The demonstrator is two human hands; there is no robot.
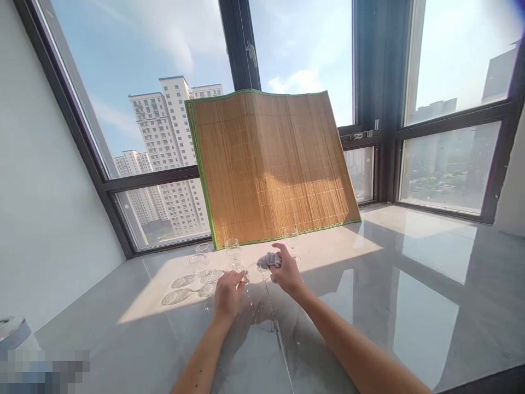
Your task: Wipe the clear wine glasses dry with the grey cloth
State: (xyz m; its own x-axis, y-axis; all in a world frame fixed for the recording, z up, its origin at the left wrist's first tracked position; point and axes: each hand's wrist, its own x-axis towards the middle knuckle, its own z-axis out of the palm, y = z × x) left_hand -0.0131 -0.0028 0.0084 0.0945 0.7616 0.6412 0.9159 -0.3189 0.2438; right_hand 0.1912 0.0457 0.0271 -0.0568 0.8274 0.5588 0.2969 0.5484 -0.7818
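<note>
My right hand (287, 272) is closed around a bunched grey cloth (269, 260), its index finger raised. My left hand (228, 293) is closed, thumb and fingers pinching a clear stemmed glass (254, 272) that lies between the two hands. The cloth touches the side of that glass; its outline is faint against the bright surface. Behind my left hand stands another stemmed glass (232, 253). Further left is a stemmed glass (199, 264), with more glass shapes and shadows close by. Just past my right hand another stemmed glass (291, 241) stands upright.
A bamboo mat (270, 169) with green edging leans against the window frame (241, 44) behind the glasses. Glossy grey tiles (320, 355) with a seam form the surface. A white cylindrical object (18, 334) sits at the lower left, partly cut off and blurred below.
</note>
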